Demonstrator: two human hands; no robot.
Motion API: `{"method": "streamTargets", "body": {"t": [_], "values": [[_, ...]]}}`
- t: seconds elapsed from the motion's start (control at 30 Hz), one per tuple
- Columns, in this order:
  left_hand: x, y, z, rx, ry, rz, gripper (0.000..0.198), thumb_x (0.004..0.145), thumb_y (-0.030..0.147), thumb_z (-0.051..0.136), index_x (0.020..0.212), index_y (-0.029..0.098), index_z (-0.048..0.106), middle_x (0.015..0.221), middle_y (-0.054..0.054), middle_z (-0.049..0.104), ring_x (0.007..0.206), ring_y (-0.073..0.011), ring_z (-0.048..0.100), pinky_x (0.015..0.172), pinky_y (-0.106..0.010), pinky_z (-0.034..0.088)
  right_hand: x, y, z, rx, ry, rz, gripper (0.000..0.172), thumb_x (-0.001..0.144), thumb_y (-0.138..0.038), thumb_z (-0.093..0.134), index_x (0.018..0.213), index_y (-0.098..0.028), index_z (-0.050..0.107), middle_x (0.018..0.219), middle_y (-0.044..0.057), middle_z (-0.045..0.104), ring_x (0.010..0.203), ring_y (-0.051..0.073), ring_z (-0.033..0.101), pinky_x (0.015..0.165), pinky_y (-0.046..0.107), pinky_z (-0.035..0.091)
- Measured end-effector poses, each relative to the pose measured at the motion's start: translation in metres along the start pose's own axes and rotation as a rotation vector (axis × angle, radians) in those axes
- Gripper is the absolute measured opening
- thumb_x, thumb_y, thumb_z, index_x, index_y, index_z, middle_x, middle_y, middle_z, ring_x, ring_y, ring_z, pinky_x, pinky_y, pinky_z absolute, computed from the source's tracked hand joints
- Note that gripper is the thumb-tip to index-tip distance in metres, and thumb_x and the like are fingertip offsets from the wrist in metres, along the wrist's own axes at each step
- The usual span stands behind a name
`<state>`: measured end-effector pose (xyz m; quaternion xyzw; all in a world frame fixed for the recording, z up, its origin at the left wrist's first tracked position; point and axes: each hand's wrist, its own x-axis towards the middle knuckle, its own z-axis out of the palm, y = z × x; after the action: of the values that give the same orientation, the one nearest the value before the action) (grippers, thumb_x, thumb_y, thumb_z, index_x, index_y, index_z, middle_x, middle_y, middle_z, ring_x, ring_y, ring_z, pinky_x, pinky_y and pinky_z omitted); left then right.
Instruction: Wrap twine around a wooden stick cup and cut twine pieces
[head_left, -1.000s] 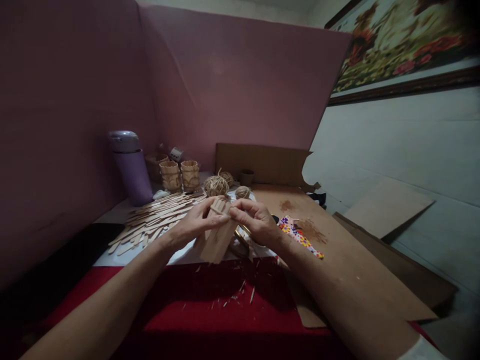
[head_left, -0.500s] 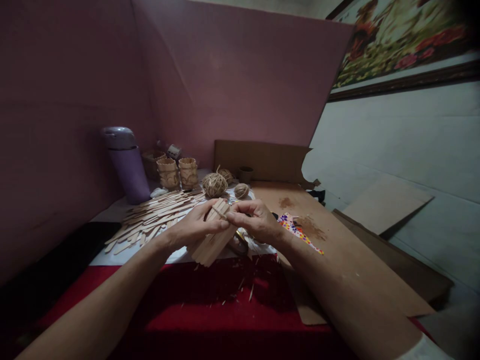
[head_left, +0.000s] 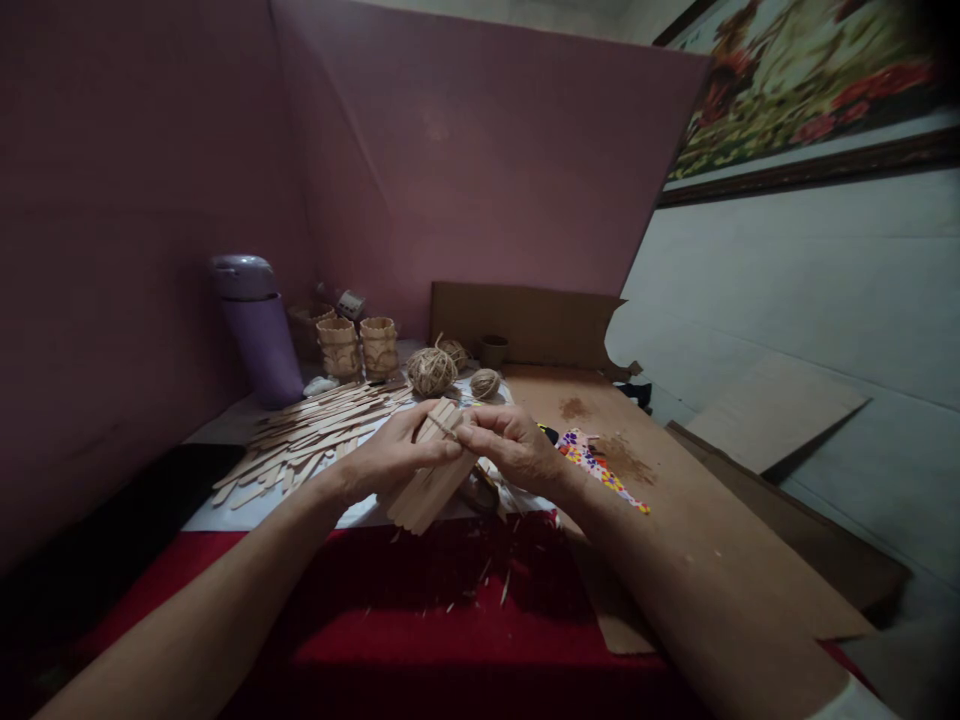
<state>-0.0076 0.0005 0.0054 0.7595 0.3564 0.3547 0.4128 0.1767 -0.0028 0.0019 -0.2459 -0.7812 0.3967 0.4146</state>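
My left hand point(head_left: 397, 450) is wrapped round a bundle of flat wooden craft sticks point(head_left: 429, 497), which is tilted with its lower end toward me. A thin strand of twine point(head_left: 442, 427) crosses the sticks near their upper end. My right hand point(head_left: 514, 445) is closed in a pinch at the right side of the bundle, where the twine runs to the fingertips. What lies inside the pinch is mostly hidden. Behind the hands sit a large ball of twine point(head_left: 431, 372) and a smaller twine ball point(head_left: 485, 383).
Loose craft sticks point(head_left: 315, 435) are spread at left on white paper. Behind them stand two stick cups point(head_left: 379, 348) and a purple flask point(head_left: 262, 340). A brown board point(head_left: 720, 560) lies at right with a flower-patterned item point(head_left: 604, 470). Wood splinters dot the red cloth point(head_left: 420, 620).
The right fingers have shifted very slightly at the twine. The bundle stays in the left hand at nearly the same tilt. The whole view has moved a little.
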Motion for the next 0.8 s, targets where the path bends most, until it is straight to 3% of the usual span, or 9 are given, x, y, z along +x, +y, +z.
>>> {"method": "streamTargets", "body": {"t": [0.43,0.8], "values": [[-0.001,0.003,0.001,0.01,0.009,0.016,0.042,0.072,0.045,0.062,0.104,0.018,0.058,0.102,-0.005,0.062,0.094,-0.0235,0.056,0.076,-0.03,0.045,0.001,-0.001,-0.001,-0.024,0.07,-0.011,0.027,0.083,-0.037,0.051,0.066,-0.016,0.052,0.063,-0.002,0.043,0.06,0.009,0.038,0.054,0.021,0.032],[-0.003,0.006,0.002,-0.063,0.029,0.018,0.028,0.079,0.04,0.051,0.096,0.02,0.06,0.097,-0.004,0.063,0.095,-0.0235,0.056,0.082,-0.032,0.043,0.0,-0.005,0.0,0.034,0.182,-0.008,0.02,0.078,-0.035,0.06,0.073,-0.016,0.058,0.069,-0.001,0.051,0.065,0.01,0.044,0.06,0.023,0.038]]}}
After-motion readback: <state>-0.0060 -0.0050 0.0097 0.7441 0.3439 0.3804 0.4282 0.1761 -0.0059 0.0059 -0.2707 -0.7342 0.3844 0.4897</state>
